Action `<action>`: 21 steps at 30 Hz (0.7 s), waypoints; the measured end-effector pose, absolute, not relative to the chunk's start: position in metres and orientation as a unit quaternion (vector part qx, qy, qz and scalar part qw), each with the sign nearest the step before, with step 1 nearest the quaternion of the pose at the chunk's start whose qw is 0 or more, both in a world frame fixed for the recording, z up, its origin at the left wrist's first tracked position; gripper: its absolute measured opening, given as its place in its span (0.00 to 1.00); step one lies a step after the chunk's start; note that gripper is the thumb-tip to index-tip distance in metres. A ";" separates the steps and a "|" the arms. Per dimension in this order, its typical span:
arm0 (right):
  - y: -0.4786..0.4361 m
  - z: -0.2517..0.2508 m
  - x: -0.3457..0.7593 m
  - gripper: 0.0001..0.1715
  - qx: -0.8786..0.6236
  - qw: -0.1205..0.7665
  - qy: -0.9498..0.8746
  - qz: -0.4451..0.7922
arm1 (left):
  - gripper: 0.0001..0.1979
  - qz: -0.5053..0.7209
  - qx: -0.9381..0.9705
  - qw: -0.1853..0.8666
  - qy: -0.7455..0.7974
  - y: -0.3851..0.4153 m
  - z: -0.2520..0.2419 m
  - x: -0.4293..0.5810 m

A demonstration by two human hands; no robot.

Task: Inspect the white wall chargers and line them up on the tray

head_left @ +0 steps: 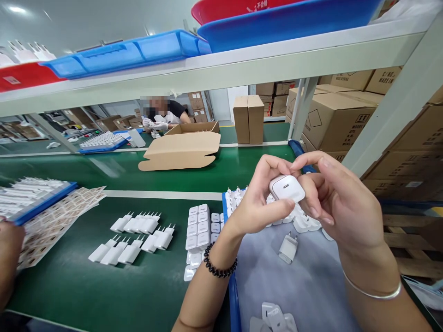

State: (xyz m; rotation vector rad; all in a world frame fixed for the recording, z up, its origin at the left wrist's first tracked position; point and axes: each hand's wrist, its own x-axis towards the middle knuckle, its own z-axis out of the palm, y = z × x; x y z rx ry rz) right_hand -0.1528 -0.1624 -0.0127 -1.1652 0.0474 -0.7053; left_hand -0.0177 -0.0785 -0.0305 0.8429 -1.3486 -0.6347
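A white plug charger (287, 187) with a small oblong port in its face is pinched between the thumb and fingers of my left hand (261, 198). My right hand (346, 198) meets it from the right, its bent fingers closed against the charger's edge; their contact behind it is partly hidden. Below the hands, one white charger (288, 247) lies with its pins up on the grey sheet (311, 281) of a blue-edged tray. Further white chargers (306, 222) are gathered behind it, partly covered by my hands. Several white pieces (277, 318) lie at the tray's near end.
Stacked chargers (198, 228) stand left of the tray, and rows of chargers (129, 249) lie on the green bench (86, 295). Another person's hand (10, 258) is at the left edge, beside a cardboard divider (55, 226). A shelf (221, 76) crosses overhead. A co-worker (169, 115) sits opposite.
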 end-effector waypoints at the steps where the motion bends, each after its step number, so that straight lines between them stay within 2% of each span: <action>1: -0.161 -0.013 -0.153 0.16 -0.542 0.772 0.024 -0.332 | 0.22 -0.274 0.368 0.656 -0.599 -0.079 -0.030 -0.019; 7: -0.156 -0.013 -0.154 0.16 -0.547 0.761 0.027 -0.347 | 0.17 -0.262 0.334 0.681 -0.597 -0.079 -0.030 -0.024; 15: -0.154 -0.013 -0.152 0.16 -0.559 0.751 0.017 -0.351 | 0.14 -0.213 0.389 0.693 -0.568 -0.079 -0.024 -0.033; 21: -0.160 -0.014 -0.154 0.16 -0.552 0.761 0.020 -0.341 | 0.14 -0.303 0.363 0.689 -0.550 -0.078 -0.025 -0.029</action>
